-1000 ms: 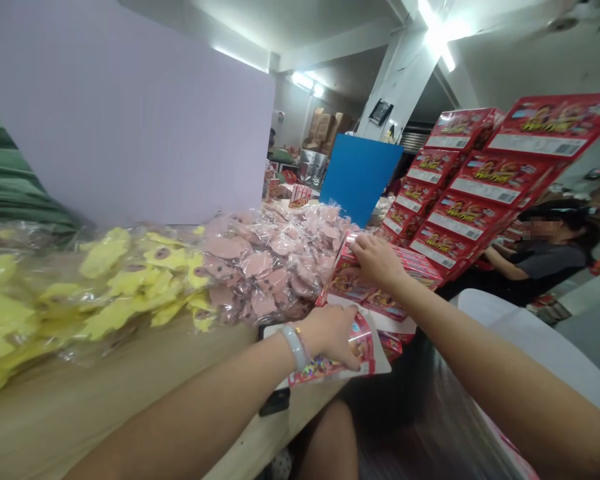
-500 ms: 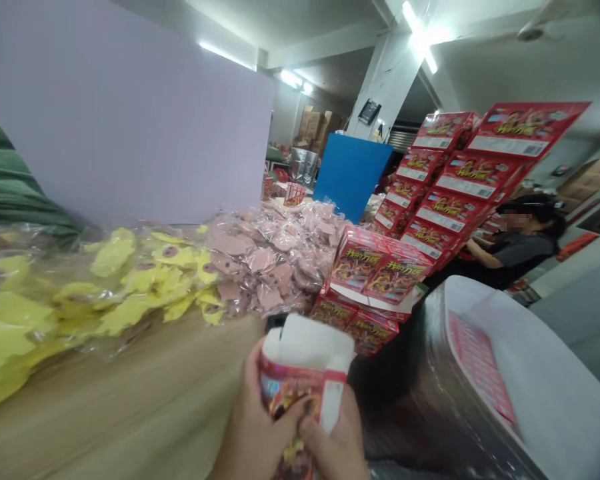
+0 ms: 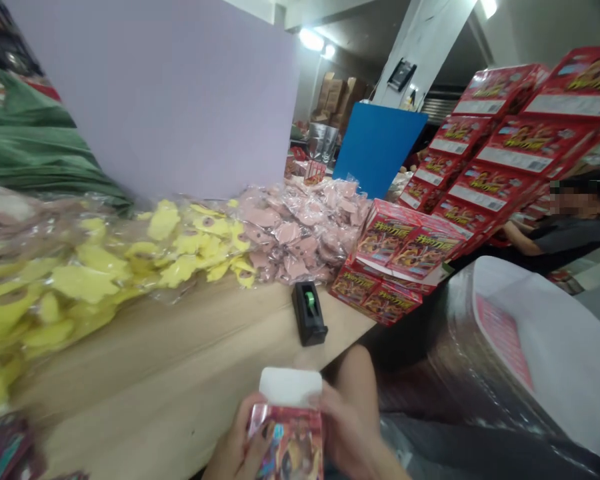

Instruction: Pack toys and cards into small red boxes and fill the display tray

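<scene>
A small red printed cardboard box (image 3: 293, 440) is low in the middle of the head view, with its white top flap (image 3: 290, 383) standing up. My left hand (image 3: 243, 440) is closed around the box's left side, thumb across the printed front. At the right edge, by the flap, my right hand (image 3: 343, 423) has its fingers bent against the box; motion blurs them somewhat. Beyond the box, a black tape dispenser (image 3: 309, 327) with green tape sits on the wooden table (image 3: 180, 347).
Bagged yellow cut-outs (image 3: 95, 267) and bagged pink ones (image 3: 300, 233) lie along the table's far side. Red printed boxes (image 3: 385, 267) stand at its corner, with taller stacks (image 3: 505, 180) behind. A large lined container (image 3: 555, 333) is at right, and a person (image 3: 570, 233) sits beyond.
My hands and the box appear lower in view, and the tape dispenser has come into full sight. My right hand has shifted from the box's front to its right edge by the flap.
</scene>
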`<state>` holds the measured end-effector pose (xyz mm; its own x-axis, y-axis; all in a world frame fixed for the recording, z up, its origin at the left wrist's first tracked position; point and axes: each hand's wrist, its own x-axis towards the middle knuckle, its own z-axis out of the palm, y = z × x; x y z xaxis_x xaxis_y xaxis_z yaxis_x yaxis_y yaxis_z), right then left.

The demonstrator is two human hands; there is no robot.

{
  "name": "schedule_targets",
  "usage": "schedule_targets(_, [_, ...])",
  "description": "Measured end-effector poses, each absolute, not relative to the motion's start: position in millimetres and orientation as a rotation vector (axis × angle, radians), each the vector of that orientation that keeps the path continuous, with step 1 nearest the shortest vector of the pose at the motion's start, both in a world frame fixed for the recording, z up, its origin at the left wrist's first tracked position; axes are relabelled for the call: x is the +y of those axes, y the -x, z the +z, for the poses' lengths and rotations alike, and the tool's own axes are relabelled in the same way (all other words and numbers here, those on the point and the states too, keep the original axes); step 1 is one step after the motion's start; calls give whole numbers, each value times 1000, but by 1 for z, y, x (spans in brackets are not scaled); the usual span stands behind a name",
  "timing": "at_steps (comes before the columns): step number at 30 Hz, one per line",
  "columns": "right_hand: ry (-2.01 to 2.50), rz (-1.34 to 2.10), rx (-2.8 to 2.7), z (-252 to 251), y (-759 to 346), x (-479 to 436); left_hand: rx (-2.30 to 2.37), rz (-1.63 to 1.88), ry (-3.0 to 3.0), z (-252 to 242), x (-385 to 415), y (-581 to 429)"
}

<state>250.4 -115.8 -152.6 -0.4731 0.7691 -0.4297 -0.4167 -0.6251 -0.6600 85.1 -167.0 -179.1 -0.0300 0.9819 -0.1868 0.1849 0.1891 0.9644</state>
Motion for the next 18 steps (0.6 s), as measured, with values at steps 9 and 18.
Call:
schedule_targets(9, [1006, 2265, -976, -120, -251, -111, 1119, 1053, -981, -169, -180, -73])
schedule_targets(18, [1005, 1993, -1942, -88, -241, -106, 1202, 1124, -1134, -164, -197, -77])
